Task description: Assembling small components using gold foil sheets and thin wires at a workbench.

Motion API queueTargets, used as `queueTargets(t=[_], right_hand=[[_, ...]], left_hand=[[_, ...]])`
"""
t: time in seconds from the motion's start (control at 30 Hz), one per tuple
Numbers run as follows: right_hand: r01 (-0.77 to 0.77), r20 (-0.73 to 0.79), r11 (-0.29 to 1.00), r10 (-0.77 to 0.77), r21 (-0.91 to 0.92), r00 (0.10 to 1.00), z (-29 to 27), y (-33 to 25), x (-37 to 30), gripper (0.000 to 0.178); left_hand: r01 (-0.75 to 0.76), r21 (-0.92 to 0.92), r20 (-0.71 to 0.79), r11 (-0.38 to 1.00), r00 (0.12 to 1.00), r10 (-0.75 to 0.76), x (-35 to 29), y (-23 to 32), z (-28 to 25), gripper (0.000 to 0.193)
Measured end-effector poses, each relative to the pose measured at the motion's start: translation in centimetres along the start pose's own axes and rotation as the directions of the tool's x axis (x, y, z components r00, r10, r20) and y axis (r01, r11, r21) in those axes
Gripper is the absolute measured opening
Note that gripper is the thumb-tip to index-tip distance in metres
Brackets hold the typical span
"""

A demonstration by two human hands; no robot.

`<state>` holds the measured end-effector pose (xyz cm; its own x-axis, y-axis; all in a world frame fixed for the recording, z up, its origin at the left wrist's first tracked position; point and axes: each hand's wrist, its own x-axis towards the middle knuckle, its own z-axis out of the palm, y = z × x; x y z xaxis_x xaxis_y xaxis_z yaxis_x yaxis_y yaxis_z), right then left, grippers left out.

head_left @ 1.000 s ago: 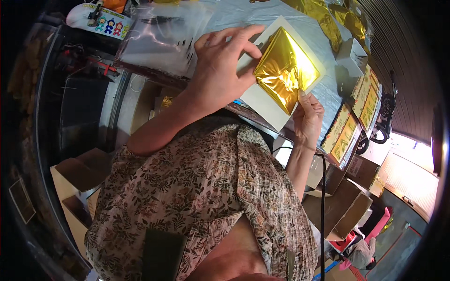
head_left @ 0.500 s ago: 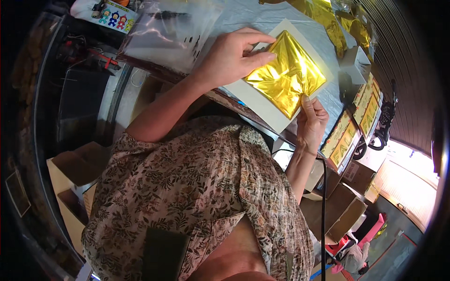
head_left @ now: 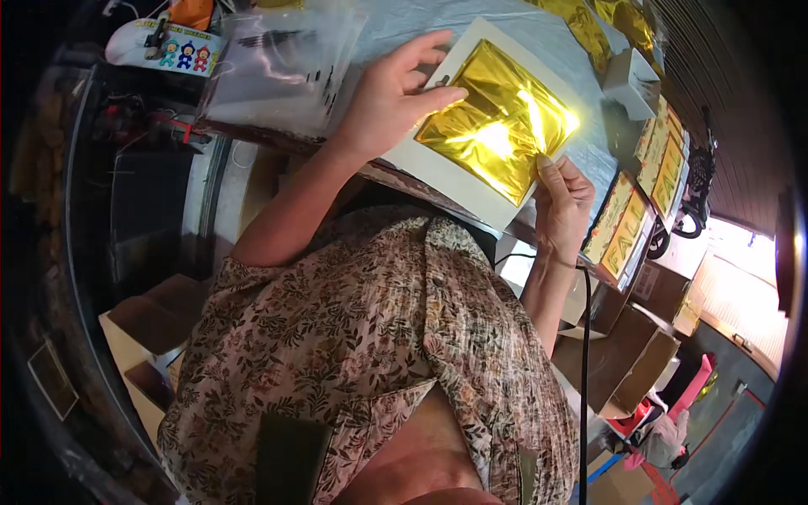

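Observation:
A sheet of shiny gold foil (head_left: 497, 101) lies on a pale card (head_left: 471, 192), which is tilted at the near edge of the table. My left hand (head_left: 383, 101) is at the card's left side with its fingers spread; the thumb tip touches the foil's left edge. At the lower right edge of the foil, my right hand (head_left: 562, 202) pinches the foil between thumb and fingers. Creases fan out from that pinch, and bright glare hides part of the surface.
Stacked clear plastic sleeves (head_left: 269, 84) lie left of my left hand. A small white box (head_left: 631, 82) and more gold foil (head_left: 581, 29) sit at the far right. Printed cards (head_left: 619, 244) stand beyond my right hand. A black cable (head_left: 585, 353) hangs near my right forearm.
My left hand has shifted a little left and its fingers have spread apart. The foil now lies flatter and more stretched. My right hand keeps its pinch.

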<state>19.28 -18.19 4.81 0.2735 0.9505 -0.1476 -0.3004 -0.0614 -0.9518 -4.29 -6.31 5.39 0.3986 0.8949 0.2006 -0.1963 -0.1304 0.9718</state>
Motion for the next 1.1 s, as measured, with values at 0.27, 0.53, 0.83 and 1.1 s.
queueTargets(t=[0.27, 0.53, 0.83, 1.1], right_hand=[[-0.071, 0.000, 0.997, 0.071, -0.011, 0.997, 0.2, -0.6, 0.0, 0.014], [-0.076, -0.046, 0.992, 0.072, -0.097, 0.996, 0.0, 0.3, 0.8, 0.010], [-0.040, -0.186, 0.965, -0.010, -0.258, 0.983, -1.2, -1.9, 4.4, 0.020], [0.080, -0.176, 0.983, -0.109, -0.164, 0.978, -3.3, -0.6, 4.9, 0.022]], left_hand=[[0.061, -0.013, -0.059, 0.998, 0.996, -0.062, -0.2, -0.7, -0.1, 0.064], [0.019, 0.021, -0.060, 1.000, 0.998, -0.018, -0.5, -1.1, 0.0, 0.071], [0.018, 0.745, 0.019, 0.667, 0.999, -0.047, -1.0, 2.4, -19.9, 0.028], [0.077, 0.782, 0.090, 0.618, 0.968, -0.234, -0.3, 1.5, -25.7, 0.028]])
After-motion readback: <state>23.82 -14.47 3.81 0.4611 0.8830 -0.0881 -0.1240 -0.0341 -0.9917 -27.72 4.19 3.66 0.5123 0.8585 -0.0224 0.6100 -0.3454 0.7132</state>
